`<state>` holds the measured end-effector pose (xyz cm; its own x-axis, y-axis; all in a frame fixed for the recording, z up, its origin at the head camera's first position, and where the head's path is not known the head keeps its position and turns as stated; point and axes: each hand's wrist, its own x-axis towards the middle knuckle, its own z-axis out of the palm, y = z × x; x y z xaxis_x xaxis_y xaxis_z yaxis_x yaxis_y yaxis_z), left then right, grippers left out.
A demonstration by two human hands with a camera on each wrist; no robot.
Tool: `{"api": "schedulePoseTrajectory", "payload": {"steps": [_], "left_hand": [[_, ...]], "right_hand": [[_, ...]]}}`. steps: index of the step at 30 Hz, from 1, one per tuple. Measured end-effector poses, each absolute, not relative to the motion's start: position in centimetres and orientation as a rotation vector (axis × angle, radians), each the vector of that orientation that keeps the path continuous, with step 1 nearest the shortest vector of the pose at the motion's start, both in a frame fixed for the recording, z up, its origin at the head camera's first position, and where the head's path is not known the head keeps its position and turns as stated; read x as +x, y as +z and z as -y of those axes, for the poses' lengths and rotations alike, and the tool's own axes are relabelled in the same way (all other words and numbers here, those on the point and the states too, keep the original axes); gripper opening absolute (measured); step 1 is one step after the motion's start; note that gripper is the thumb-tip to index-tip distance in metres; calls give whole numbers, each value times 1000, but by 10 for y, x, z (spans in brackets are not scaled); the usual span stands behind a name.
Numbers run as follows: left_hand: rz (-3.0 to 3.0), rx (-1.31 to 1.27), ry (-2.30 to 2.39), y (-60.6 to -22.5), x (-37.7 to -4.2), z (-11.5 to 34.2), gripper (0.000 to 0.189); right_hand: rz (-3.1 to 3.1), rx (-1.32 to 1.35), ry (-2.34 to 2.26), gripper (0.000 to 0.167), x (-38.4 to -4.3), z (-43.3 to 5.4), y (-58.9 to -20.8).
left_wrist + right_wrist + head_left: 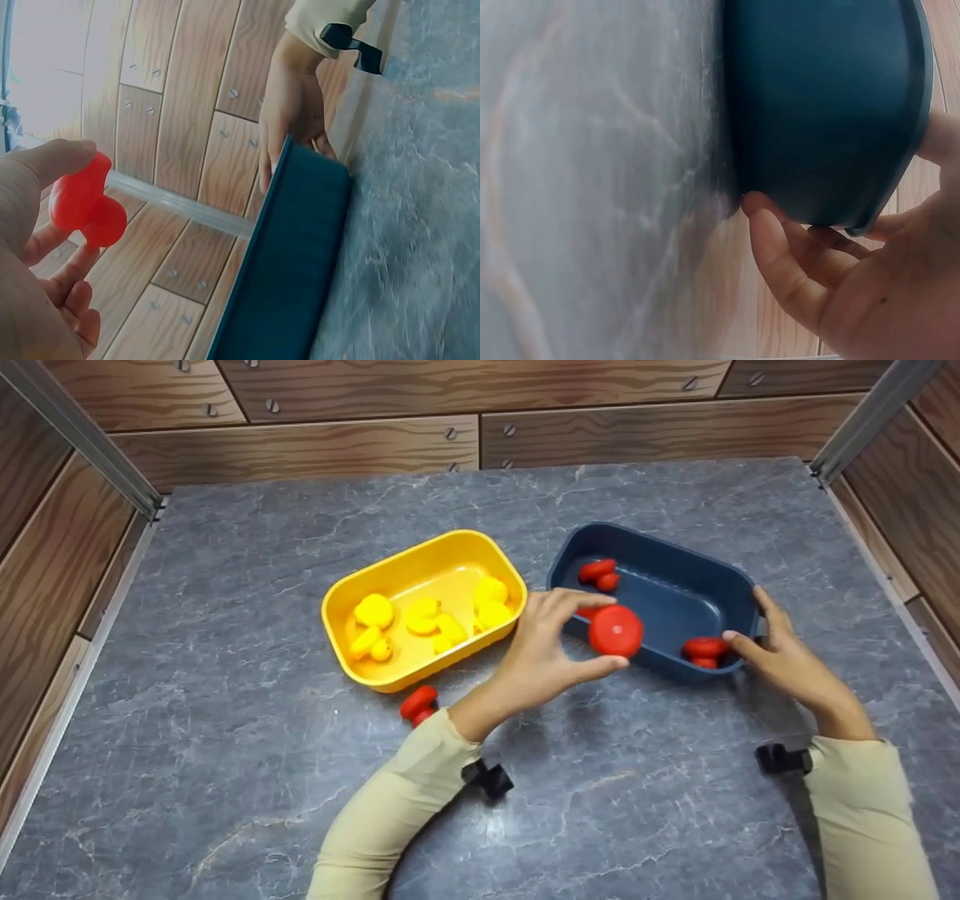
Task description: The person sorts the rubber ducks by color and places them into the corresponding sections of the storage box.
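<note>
My left hand [544, 649] pinches a red rubber duck [616, 631] between thumb and fingers, overlapping the near wall of the dark blue bin [660, 547] in the head view. The left wrist view shows the duck's rounded body and smaller lobe [86, 199] raised beside the bin. At the bin's right end, my right hand [795, 660] grips the wall, thumb over the rim and fingers outside. Inside the bin, one red duck [598, 574] lies at the far left and another red duck [705, 651] sits near the right thumb.
A yellow bin [420, 559] holding several yellow ducks [373, 611] stands left of the blue one. On the grey marbled table, another red duck [420, 703] lies in front of it, partly behind my left sleeve [397, 787]. Wood-patterned panels [360, 394] border the table.
</note>
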<state>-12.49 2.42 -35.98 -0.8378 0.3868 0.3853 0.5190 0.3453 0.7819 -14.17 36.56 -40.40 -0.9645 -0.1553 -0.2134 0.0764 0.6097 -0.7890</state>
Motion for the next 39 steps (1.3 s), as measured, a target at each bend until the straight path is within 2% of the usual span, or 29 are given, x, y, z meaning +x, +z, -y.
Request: {"api": "schedulePoseTrajectory", "payload": {"steps": [11, 22, 39], "left_hand": [[2481, -808, -1570, -360, -130, -51, 61], [2387, -663, -1733, -373, -141, -71, 56], [2426, -500, -1616, -374, -158, -93, 57]], "right_hand": [[-2585, -59, -1291, 88, -141, -366, -405], [-2593, -83, -1285, 87, -142, -365, -405], [-2593, -47, -1262, 88, -143, -364, -405]]}}
